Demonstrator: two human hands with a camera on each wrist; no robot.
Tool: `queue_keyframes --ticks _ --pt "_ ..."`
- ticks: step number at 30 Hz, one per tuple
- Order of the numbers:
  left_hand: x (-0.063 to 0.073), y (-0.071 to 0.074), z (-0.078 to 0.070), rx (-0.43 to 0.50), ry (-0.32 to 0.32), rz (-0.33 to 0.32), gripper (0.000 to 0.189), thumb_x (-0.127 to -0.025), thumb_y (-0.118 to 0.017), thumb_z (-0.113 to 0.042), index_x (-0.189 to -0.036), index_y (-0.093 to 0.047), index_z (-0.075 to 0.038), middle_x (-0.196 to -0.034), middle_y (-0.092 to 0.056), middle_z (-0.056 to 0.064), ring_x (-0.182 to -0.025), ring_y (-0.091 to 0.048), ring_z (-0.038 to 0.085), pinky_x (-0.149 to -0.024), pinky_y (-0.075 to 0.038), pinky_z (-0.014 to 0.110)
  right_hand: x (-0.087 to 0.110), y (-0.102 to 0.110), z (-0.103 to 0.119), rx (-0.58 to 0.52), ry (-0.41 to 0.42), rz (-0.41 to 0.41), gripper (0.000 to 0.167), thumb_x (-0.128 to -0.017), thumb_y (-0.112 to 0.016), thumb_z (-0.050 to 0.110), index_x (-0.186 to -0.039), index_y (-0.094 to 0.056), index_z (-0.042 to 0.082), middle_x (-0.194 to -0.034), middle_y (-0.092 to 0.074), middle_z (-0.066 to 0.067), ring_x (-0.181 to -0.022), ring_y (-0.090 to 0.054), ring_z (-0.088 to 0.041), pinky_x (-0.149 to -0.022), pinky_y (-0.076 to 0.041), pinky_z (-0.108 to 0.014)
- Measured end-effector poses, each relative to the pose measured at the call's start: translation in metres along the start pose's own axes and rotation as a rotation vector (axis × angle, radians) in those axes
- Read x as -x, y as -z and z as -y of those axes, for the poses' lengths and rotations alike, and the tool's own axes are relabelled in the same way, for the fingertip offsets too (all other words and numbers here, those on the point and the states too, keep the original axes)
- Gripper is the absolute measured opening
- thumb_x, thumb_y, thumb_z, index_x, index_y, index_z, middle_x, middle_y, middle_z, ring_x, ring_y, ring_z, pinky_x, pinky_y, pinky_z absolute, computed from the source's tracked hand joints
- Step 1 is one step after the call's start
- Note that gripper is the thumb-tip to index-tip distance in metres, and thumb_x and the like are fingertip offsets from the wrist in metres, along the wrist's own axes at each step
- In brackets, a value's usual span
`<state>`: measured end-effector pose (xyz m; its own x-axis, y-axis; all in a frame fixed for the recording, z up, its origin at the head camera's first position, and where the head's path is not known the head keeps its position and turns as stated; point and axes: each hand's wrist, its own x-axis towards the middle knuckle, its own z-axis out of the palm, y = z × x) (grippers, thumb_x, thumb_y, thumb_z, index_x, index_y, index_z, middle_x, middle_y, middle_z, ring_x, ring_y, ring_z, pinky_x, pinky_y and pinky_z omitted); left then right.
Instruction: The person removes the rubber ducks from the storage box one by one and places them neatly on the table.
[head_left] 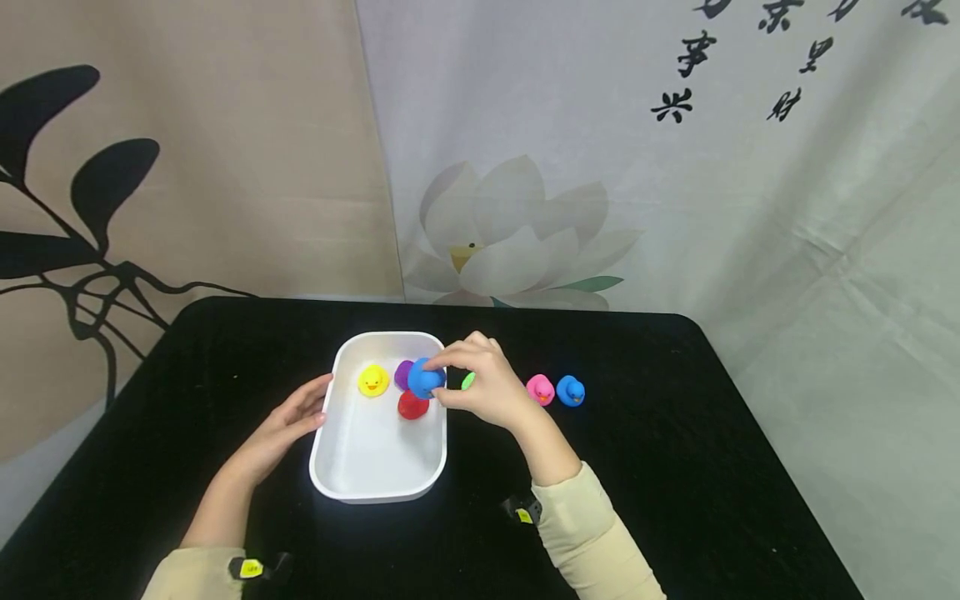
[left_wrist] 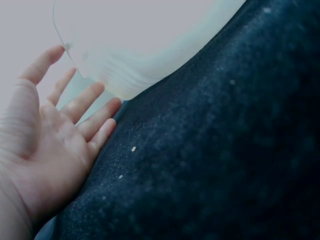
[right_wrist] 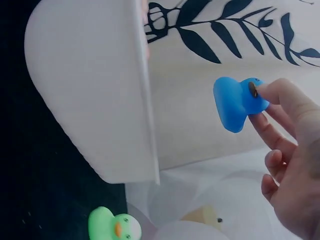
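Observation:
A blue rubber duck (right_wrist: pixel 235 102) is pinched between the thumb and fingers of my right hand (head_left: pixel 483 382). In the head view this blue duck hangs over the right part of a white tray (head_left: pixel 382 458). Inside the tray sit a yellow duck (head_left: pixel 372 381), a purple duck (head_left: pixel 402 375) and a red duck (head_left: pixel 413 406), the purple one partly hidden by the blue duck. At the tray's left side my left hand (head_left: pixel 288 419) rests its straight fingers against the wall. The left wrist view shows that palm (left_wrist: pixel 55 150) spread beside the tray.
Right of the tray a green duck (right_wrist: pixel 107 225) stands on the black tabletop (head_left: pixel 675 467), mostly behind my right hand in the head view. Farther right are a pink duck (head_left: pixel 540 389) and another blue duck (head_left: pixel 571 391). A printed curtain (head_left: pixel 750 208) hangs behind the table.

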<state>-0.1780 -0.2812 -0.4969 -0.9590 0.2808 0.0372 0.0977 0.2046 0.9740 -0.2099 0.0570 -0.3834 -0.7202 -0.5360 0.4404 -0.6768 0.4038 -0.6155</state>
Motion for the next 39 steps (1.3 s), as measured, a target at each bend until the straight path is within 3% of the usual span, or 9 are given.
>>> queue_keyframes --ticks 5,13,24,39 --pt "0.0 0.0 0.0 0.001 -0.007 0.002 0.06 -0.096 -0.054 -0.017 -0.15 -0.026 -0.012 -0.152 -0.028 0.018 -0.134 -0.033 0.042 -0.099 -0.029 0.064 0.009 0.016 -0.001 0.004 0.002 -0.035 0.029 -0.076 -0.08 0.015 -0.104 -0.074 0.016 -0.102 -0.067 0.008 -0.094 -0.046 -0.009 -0.08 -0.041 -0.036" --pt "0.002 0.001 0.001 0.006 -0.017 0.011 0.06 -0.097 -0.053 -0.016 -0.15 -0.026 -0.012 -0.153 -0.028 0.017 -0.134 -0.033 0.042 -0.098 -0.028 0.065 0.028 0.041 -0.005 -0.005 -0.081 -0.105 0.029 -0.077 -0.08 0.014 -0.105 -0.074 0.018 -0.103 -0.065 0.012 -0.098 -0.044 -0.011 -0.078 -0.045 -0.042" --pt "0.002 0.001 -0.001 0.007 -0.009 0.011 0.06 -0.097 -0.053 -0.017 -0.15 -0.026 -0.012 -0.153 -0.029 0.016 -0.134 -0.033 0.041 -0.099 -0.028 0.064 0.056 0.074 -0.023 -0.014 -0.075 -0.194 0.032 -0.074 -0.079 0.004 -0.104 -0.074 0.012 -0.103 -0.068 0.002 -0.095 -0.047 -0.017 -0.077 -0.038 -0.041" --pt "0.001 0.001 -0.001 0.002 -0.009 0.012 0.06 -0.097 -0.053 -0.016 -0.15 -0.026 -0.012 -0.153 -0.028 0.017 -0.134 -0.033 0.042 -0.099 -0.029 0.065 0.089 0.1 -0.051 0.02 -0.227 -0.284 0.027 -0.077 -0.076 0.002 -0.103 -0.074 0.009 -0.104 -0.069 -0.003 -0.095 -0.046 -0.017 -0.08 -0.038 -0.041"
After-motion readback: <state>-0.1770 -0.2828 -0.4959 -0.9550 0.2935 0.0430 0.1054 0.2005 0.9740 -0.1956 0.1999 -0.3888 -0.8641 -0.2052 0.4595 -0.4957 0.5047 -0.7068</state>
